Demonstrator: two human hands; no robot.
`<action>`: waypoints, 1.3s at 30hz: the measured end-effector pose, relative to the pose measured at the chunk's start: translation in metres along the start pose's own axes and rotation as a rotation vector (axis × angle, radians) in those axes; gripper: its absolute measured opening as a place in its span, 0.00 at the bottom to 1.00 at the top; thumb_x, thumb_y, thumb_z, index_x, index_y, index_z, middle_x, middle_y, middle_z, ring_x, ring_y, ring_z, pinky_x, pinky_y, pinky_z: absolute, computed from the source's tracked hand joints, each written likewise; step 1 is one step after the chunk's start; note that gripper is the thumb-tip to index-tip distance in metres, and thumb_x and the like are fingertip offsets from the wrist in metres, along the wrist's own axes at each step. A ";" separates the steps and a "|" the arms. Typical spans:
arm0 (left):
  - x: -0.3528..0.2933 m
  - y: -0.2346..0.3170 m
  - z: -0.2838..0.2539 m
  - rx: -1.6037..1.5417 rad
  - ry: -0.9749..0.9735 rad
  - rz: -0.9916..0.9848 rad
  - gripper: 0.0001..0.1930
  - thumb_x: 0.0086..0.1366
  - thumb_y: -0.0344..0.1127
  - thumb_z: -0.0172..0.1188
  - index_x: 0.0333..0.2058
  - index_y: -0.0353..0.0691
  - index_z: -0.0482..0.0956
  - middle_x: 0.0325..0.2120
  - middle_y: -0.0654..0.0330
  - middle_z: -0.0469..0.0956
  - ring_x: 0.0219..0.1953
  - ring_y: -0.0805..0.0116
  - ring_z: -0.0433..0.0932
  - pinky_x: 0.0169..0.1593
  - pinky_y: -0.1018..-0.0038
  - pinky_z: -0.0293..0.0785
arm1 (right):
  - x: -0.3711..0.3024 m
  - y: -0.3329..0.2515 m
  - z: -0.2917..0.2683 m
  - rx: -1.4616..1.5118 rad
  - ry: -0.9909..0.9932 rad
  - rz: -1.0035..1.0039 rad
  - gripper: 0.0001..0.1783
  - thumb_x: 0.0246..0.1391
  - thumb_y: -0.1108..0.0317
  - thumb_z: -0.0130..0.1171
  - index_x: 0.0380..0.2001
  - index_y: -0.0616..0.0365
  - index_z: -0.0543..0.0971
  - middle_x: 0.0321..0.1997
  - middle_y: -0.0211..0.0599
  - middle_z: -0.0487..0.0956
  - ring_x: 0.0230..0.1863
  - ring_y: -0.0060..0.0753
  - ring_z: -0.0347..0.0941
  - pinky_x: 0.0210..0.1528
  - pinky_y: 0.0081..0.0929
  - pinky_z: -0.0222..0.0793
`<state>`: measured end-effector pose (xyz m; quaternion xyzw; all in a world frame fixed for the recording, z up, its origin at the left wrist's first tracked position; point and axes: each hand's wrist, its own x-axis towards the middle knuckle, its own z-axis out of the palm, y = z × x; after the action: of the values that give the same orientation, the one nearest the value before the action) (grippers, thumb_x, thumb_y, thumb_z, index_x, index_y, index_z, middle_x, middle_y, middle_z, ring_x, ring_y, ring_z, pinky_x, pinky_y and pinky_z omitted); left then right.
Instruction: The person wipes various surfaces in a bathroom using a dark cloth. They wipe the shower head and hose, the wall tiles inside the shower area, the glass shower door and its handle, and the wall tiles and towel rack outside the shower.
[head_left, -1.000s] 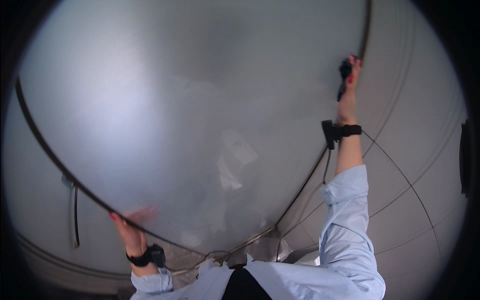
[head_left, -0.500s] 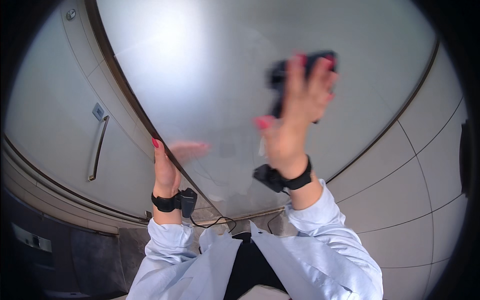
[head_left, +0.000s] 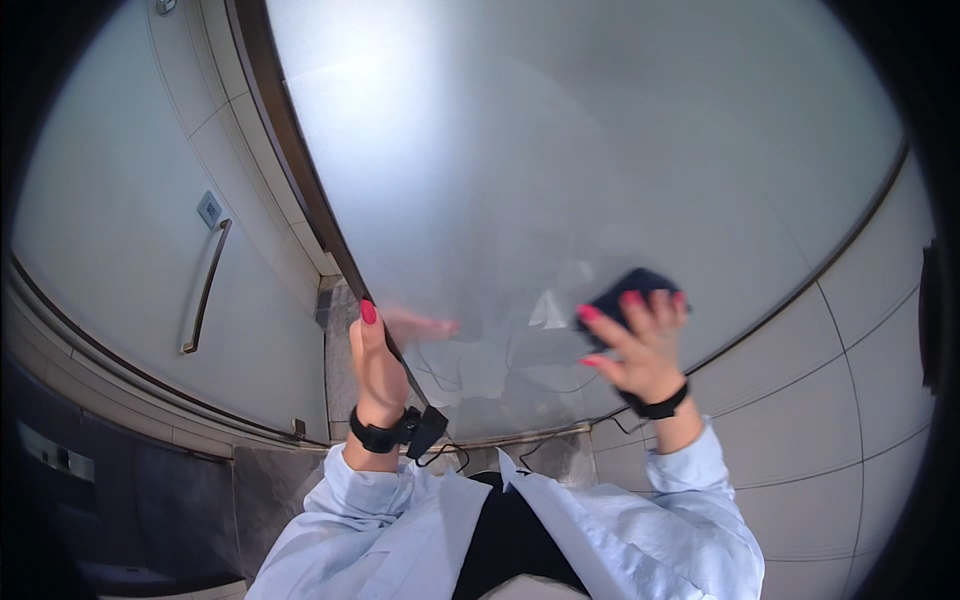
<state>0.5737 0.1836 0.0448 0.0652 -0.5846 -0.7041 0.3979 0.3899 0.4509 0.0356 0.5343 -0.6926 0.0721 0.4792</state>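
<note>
A large frosted glass door (head_left: 600, 130) with a dark metal edge frame (head_left: 312, 195) fills the middle of the view. My left hand (head_left: 378, 375) holds the door's edge near its lower left, thumb on the near face. Its other fingers show blurred through the glass, behind the panel. Lower right on the glass, my right hand (head_left: 645, 345) presses a folded dark navy cloth (head_left: 640, 285) against the surface with fingers spread over it. The cloth's underside is hidden.
To the left stands another frosted door (head_left: 110, 220) with a long metal handle (head_left: 207, 290) and a small plate (head_left: 208, 209). Pale wall tiles (head_left: 770, 390) line the right side. Black cables (head_left: 445, 455) run from my wrist straps near the grey floor (head_left: 275, 500).
My right hand has swept the cloth downward and slightly right across the glass. The door's edge and my left hand on it appear farther right, with a gap now showing beside the edge.
</note>
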 end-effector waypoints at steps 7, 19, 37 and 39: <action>0.000 -0.012 0.004 0.037 0.153 0.098 0.35 0.72 0.60 0.36 0.24 0.31 0.74 0.16 0.52 0.74 0.20 0.50 0.78 0.32 0.57 0.79 | -0.053 0.135 -0.020 0.188 0.434 0.515 0.38 0.65 0.41 0.43 0.67 0.58 0.61 0.77 0.46 0.45 0.77 0.50 0.35 0.74 0.47 0.35; -0.006 -0.014 -0.005 -0.144 0.030 0.138 0.26 0.73 0.54 0.38 0.44 0.33 0.72 0.30 0.50 0.79 0.30 0.52 0.80 0.37 0.54 0.79 | -0.038 -0.083 0.081 0.428 0.624 1.139 0.42 0.68 0.44 0.36 0.73 0.55 0.36 0.78 0.42 0.35 0.78 0.39 0.30 0.76 0.39 0.27; 0.000 -0.024 -0.027 -0.191 -0.033 0.045 0.29 0.74 0.50 0.38 0.37 0.23 0.76 0.32 0.40 0.81 0.34 0.44 0.82 0.43 0.57 0.78 | -0.074 -0.079 0.075 0.086 -0.005 0.008 0.28 0.54 0.34 0.51 0.57 0.25 0.75 0.68 0.21 0.64 0.67 0.33 0.52 0.70 0.54 0.34; -0.001 -0.018 -0.017 -0.198 -0.069 0.084 0.29 0.74 0.49 0.38 0.36 0.23 0.76 0.32 0.40 0.81 0.33 0.45 0.82 0.43 0.58 0.78 | -0.101 -0.022 0.061 0.041 0.053 0.135 0.30 0.56 0.34 0.50 0.58 0.30 0.76 0.74 0.33 0.55 0.75 0.49 0.42 0.72 0.60 0.28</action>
<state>0.5747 0.1712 0.0231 -0.0232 -0.5276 -0.7429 0.4114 0.3692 0.4720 -0.0804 0.4939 -0.7124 0.1327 0.4805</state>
